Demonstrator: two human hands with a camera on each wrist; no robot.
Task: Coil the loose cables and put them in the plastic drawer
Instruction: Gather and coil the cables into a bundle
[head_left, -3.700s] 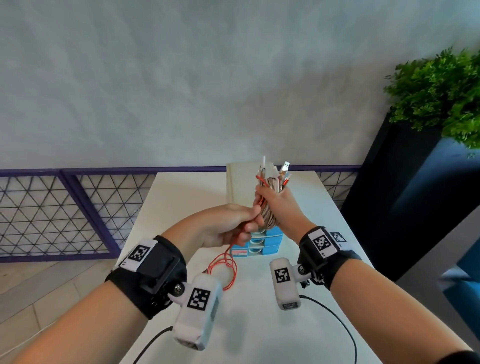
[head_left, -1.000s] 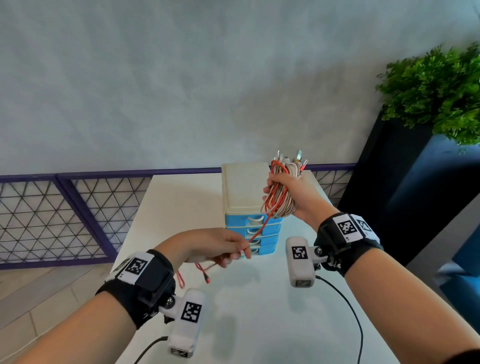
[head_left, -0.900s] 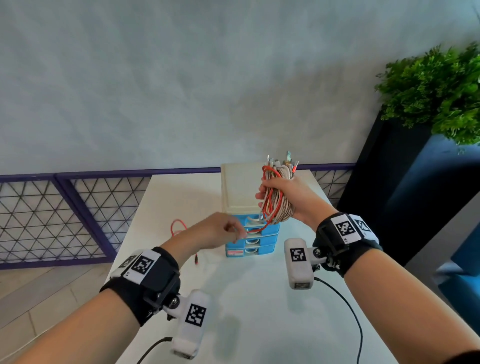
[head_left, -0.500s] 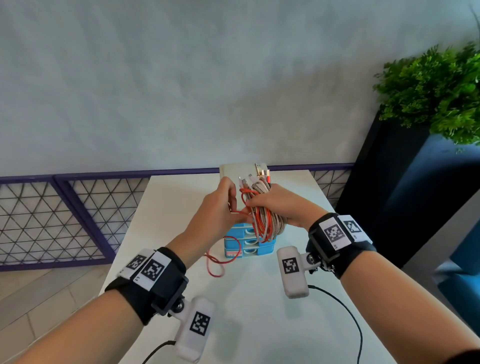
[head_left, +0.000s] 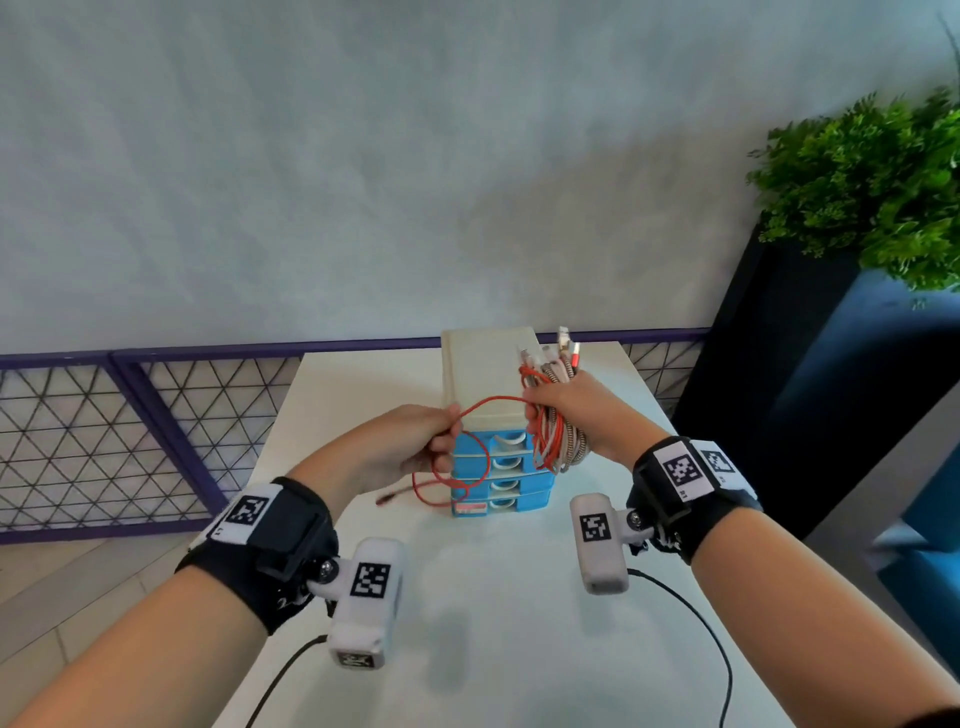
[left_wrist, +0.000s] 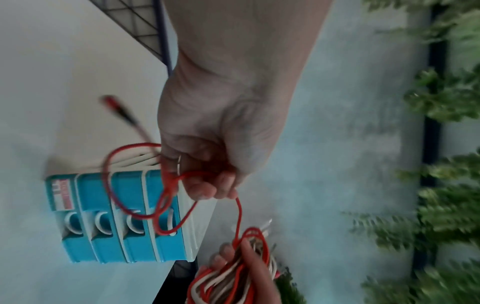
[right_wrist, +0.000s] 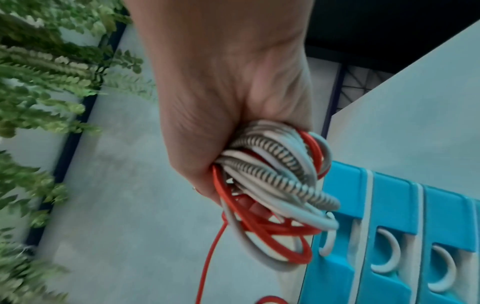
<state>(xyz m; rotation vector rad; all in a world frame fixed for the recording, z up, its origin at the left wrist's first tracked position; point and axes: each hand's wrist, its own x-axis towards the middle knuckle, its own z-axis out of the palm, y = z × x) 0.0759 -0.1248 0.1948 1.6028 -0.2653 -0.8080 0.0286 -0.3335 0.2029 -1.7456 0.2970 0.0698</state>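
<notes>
My right hand (head_left: 563, 408) grips a bundle of coiled cables (head_left: 558, 441), red, white and braided, held in front of the drawer unit; the loops bulge from the fist (right_wrist: 275, 185). A thin red cable (head_left: 485, 405) runs from the bundle to my left hand (head_left: 428, 441), which pinches it (left_wrist: 205, 179). Its loose tail hangs in loops below the left hand, and the plug end (head_left: 387, 499) dangles above the table. The blue plastic drawer unit (head_left: 498, 483) with a cream top stands behind the hands; its drawers look closed.
The white table (head_left: 493, 597) stretches toward me. A purple mesh railing (head_left: 130, 431) runs along the left and far side. A dark planter with a green plant (head_left: 872, 192) stands at the right. Black wrist-camera leads (head_left: 691, 613) trail over the table's near part.
My left hand has drawn back from the bundle, down and to the left, pulling out a length of red cable. The right hand has held the coil roughly in place.
</notes>
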